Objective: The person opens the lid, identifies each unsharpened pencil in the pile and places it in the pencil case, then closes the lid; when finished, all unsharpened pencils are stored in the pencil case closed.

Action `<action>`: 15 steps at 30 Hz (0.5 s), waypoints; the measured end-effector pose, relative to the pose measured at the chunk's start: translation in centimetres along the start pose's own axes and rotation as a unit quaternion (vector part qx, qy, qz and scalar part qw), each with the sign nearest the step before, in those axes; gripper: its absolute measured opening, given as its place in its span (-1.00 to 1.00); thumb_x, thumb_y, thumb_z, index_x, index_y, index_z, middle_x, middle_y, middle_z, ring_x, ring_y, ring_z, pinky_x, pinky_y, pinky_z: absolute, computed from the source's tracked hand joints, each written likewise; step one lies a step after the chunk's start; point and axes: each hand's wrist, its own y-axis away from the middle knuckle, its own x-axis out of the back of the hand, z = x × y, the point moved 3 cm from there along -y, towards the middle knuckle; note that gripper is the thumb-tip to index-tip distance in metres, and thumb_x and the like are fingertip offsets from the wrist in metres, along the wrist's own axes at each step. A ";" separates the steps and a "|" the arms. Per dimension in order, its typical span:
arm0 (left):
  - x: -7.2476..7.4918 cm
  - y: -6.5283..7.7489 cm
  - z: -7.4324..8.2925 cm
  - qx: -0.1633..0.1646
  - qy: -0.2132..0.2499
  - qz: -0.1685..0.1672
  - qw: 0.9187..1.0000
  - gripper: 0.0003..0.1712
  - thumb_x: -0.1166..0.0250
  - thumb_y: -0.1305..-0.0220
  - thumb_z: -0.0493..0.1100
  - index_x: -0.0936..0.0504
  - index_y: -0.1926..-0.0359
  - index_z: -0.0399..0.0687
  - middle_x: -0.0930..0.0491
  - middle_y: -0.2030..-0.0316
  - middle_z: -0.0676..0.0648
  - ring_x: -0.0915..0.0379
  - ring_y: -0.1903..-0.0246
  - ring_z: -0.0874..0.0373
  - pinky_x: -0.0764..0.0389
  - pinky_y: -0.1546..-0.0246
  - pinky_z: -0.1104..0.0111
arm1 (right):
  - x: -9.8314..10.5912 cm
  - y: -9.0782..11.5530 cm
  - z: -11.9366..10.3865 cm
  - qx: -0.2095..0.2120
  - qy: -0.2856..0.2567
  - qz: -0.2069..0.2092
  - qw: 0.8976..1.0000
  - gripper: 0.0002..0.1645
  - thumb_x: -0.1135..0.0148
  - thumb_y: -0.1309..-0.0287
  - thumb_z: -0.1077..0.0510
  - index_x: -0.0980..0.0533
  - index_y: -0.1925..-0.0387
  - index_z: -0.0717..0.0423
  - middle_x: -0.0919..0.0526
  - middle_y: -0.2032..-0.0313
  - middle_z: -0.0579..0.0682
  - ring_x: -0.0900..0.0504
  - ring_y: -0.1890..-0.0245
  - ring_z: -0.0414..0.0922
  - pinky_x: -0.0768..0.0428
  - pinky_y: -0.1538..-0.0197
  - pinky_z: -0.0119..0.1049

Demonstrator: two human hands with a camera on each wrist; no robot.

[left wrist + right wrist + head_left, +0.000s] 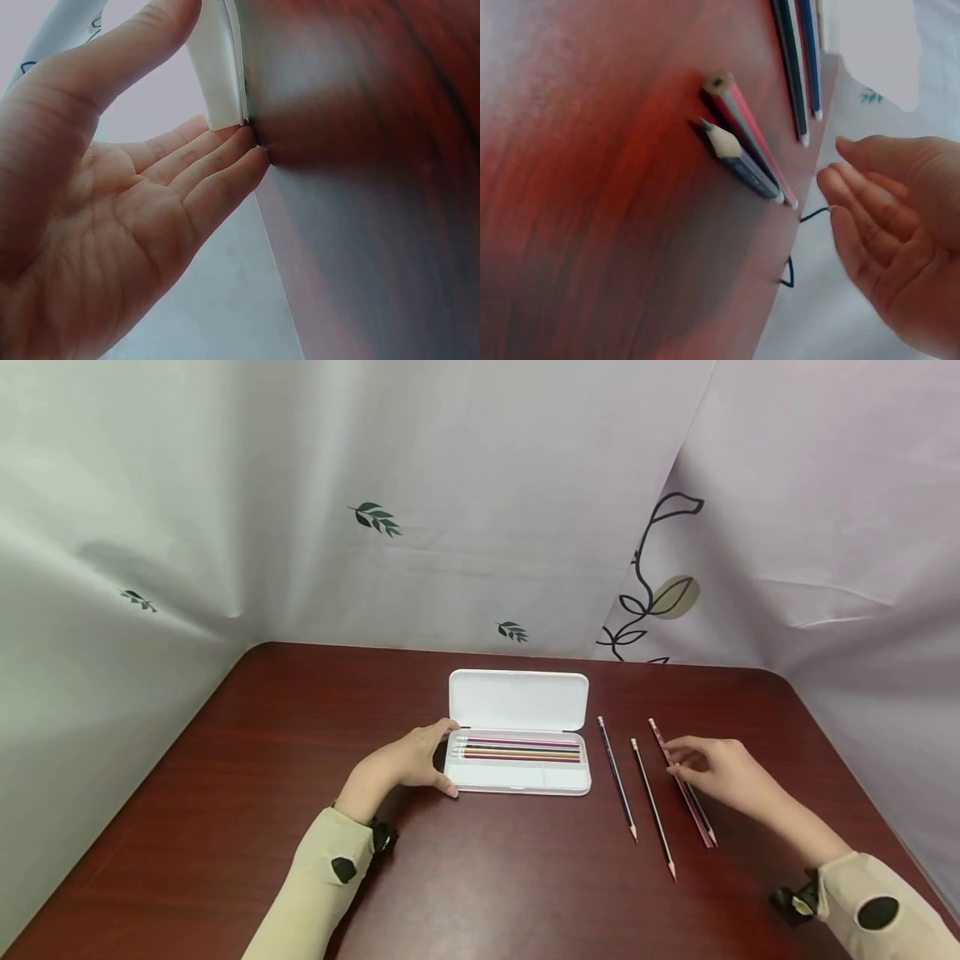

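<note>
A white pencil case lies with its lid raised at the back. Several coloured pencils lie side by side in its rear compartment, white ends to the left. My left hand holds the case's left end, thumb at the front corner and fingers at the rear; in the left wrist view the fingers touch the white case. Over a pink pencil with a blunt tip and a sharpened dark pencil hovers my right hand, fingers loosely bent, thumb and fingertips apart.
Between the case and my right hand lie a blue pencil and a black pencil, points towards me. All rests on a dark red wooden table. A pale curtain with leaf prints hangs behind the table's far edge.
</note>
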 end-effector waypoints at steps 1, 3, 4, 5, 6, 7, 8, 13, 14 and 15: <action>0.0 0.0 0.0 0.000 0.000 0.000 1.000 0.04 -0.61 0.32 -0.03 -0.23 -0.18 -0.22 -0.40 -0.17 -0.29 -0.32 -0.17 -0.09 -0.33 -0.17 0.10 | 0.1 -0.1 0.3 -0.010 -0.012 -0.001 1.000 -0.70 -0.38 0.10 0.33 -0.61 0.21 0.18 -0.67 0.43 -0.13 -0.59 0.47 -0.35 -0.56 0.41 -0.38; 0.0 0.1 0.0 0.002 0.000 0.000 1.000 0.05 -0.60 0.32 -0.03 -0.22 -0.18 -0.22 -0.40 -0.17 -0.29 -0.31 -0.18 -0.09 -0.33 -0.18 0.09 | 0.3 -0.3 0.8 -0.038 -0.033 -0.008 0.999 -0.71 -0.38 0.09 0.31 -0.61 0.23 0.20 -0.66 0.46 -0.13 -0.59 0.49 -0.36 -0.55 0.42 -0.40; 0.1 0.1 0.0 0.002 0.001 0.000 1.000 0.05 -0.60 0.32 -0.04 -0.22 -0.18 -0.22 -0.40 -0.17 -0.29 -0.31 -0.18 -0.09 -0.32 -0.18 0.10 | 0.3 -0.4 1.1 -0.057 -0.040 -0.016 0.997 -0.71 -0.37 0.08 0.28 -0.61 0.22 0.21 -0.66 0.47 -0.13 -0.59 0.49 -0.36 -0.54 0.40 -0.41; 0.1 0.1 0.0 0.003 0.002 0.000 1.000 0.05 -0.61 0.32 -0.04 -0.22 -0.18 -0.23 -0.40 -0.18 -0.29 -0.31 -0.18 -0.09 -0.32 -0.18 0.10 | 0.3 -0.6 1.4 -0.076 -0.047 -0.025 0.996 -0.71 -0.36 0.06 0.26 -0.60 0.20 0.21 -0.67 0.46 -0.13 -0.60 0.49 -0.35 -0.53 0.39 -0.41; 0.1 0.1 0.0 0.003 0.002 0.000 1.000 0.05 -0.61 0.32 -0.04 -0.22 -0.18 -0.23 -0.40 -0.18 -0.29 -0.31 -0.18 -0.08 -0.32 -0.18 0.10 | 0.2 -0.7 1.7 -0.093 -0.050 -0.031 0.994 -0.69 -0.36 0.05 0.22 -0.60 0.19 0.22 -0.67 0.46 -0.13 -0.61 0.48 -0.33 -0.52 0.38 -0.40; 0.1 0.1 0.0 0.004 0.002 0.000 1.000 0.05 -0.61 0.32 -0.04 -0.22 -0.19 -0.23 -0.40 -0.18 -0.29 -0.31 -0.19 -0.08 -0.32 -0.18 0.10 | 0.2 -0.9 2.0 -0.113 -0.050 -0.039 0.992 -0.66 -0.37 0.03 0.16 -0.60 0.18 0.22 -0.67 0.47 -0.14 -0.61 0.48 -0.32 -0.50 0.38 -0.40; 0.1 0.1 0.0 0.005 0.002 -0.001 1.000 0.05 -0.61 0.32 -0.04 -0.23 -0.18 -0.23 -0.40 -0.18 -0.28 -0.31 -0.19 -0.08 -0.32 -0.19 0.10 | 0.0 -1.1 2.2 -0.128 -0.050 -0.045 0.990 -0.63 -0.37 0.02 0.10 -0.60 0.17 0.22 -0.67 0.48 -0.14 -0.60 0.48 -0.30 -0.48 0.37 -0.38; 0.1 0.1 0.1 0.007 0.002 -0.003 1.000 0.05 -0.60 0.32 -0.03 -0.23 -0.19 -0.22 -0.40 -0.18 -0.26 -0.31 -0.19 -0.06 -0.32 -0.19 0.11 | -0.7 -2.0 3.2 -0.194 -0.019 -0.075 0.978 -0.43 -0.40 0.09 -0.16 -0.59 0.21 0.21 -0.62 0.53 -0.16 -0.50 0.48 -0.21 -0.39 0.39 -0.31; 0.1 0.1 0.1 0.007 0.001 -0.003 1.000 0.05 -0.60 0.32 -0.03 -0.23 -0.18 -0.22 -0.40 -0.18 -0.26 -0.31 -0.18 -0.06 -0.32 -0.19 0.11 | -0.9 -2.1 3.3 -0.203 -0.014 -0.083 0.976 -0.41 -0.40 0.12 -0.19 -0.58 0.23 0.22 -0.62 0.52 -0.14 -0.49 0.48 -0.19 -0.39 0.40 -0.30; 0.1 0.1 0.2 0.007 0.002 -0.003 1.000 0.05 -0.61 0.32 -0.03 -0.23 -0.19 -0.23 -0.40 -0.18 -0.26 -0.31 -0.18 -0.06 -0.32 -0.19 0.11 | -1.0 -2.3 3.4 -0.212 -0.009 -0.092 0.973 -0.39 -0.41 0.15 -0.22 -0.57 0.26 0.21 -0.61 0.51 -0.13 -0.49 0.48 -0.19 -0.39 0.40 -0.30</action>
